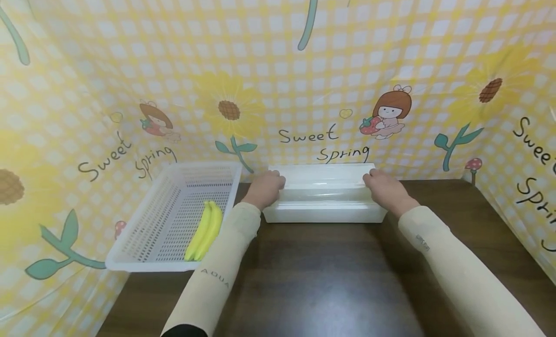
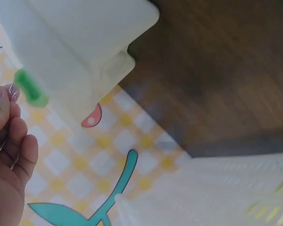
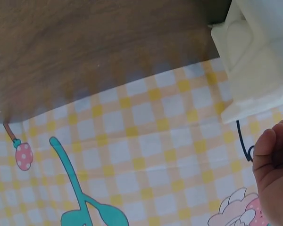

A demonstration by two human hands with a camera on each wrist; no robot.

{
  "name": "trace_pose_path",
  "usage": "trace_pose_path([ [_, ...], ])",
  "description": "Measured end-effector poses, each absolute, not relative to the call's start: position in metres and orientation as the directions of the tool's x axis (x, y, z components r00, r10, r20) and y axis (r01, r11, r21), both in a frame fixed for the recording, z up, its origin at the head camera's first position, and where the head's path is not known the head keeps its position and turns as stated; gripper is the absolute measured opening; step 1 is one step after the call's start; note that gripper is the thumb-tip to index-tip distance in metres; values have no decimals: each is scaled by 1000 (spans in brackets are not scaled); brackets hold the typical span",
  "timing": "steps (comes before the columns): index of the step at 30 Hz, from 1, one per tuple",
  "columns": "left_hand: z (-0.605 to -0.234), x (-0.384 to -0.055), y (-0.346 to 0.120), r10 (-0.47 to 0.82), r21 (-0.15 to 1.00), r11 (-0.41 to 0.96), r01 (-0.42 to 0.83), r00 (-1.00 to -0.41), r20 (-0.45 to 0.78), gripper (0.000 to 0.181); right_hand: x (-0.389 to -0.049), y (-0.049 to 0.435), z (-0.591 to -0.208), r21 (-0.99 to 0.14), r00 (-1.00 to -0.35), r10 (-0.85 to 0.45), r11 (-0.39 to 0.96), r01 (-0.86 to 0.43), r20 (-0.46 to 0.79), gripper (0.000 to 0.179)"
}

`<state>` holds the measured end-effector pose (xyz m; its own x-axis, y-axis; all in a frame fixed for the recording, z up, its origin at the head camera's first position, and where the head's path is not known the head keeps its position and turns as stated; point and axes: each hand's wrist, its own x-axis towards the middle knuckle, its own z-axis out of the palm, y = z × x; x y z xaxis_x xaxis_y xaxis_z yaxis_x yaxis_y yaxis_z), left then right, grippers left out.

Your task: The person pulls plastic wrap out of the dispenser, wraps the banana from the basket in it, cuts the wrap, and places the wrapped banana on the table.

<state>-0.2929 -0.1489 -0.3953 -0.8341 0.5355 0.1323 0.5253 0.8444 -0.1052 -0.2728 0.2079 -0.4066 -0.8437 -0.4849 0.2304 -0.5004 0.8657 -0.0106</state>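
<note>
A long white cling film dispenser box (image 1: 323, 216) lies across the back of the table, its upper part tilted up behind a shiny strip. At the box's left end my left hand (image 1: 266, 189) has its fingers curled in. A bit of clear film (image 2: 12, 92) shows pinched between thumb and fingertip in the left wrist view, beside a green piece (image 2: 30, 88) on the box. My right hand (image 1: 388, 189) pinches at the right end of the box, fingers curled. What lies between its fingertips is mostly hidden in the right wrist view.
On the left stands a white perforated plastic basket (image 1: 152, 267) with yellow bananas (image 1: 205, 231) in it. The brown wooden table (image 1: 321, 274) extends in front of the box. A yellow checked cloth (image 1: 278, 86) hangs behind and at both sides.
</note>
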Motion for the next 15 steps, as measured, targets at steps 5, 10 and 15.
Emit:
trace_pose_path([
  [5,-380,-293,-148,530,-136,846,516,-840,114,19,-272,209,-395,-16,-842,-482,866,-500,242,15],
  [10,-366,-293,-148,568,-163,820,548,-814,120,18,-273,212,-386,-27,-847,-476,868,-496,237,18],
  [15,-357,-293,-148,577,-185,811,555,-810,102,21,-273,216,-382,-25,-841,-468,870,-493,271,20],
])
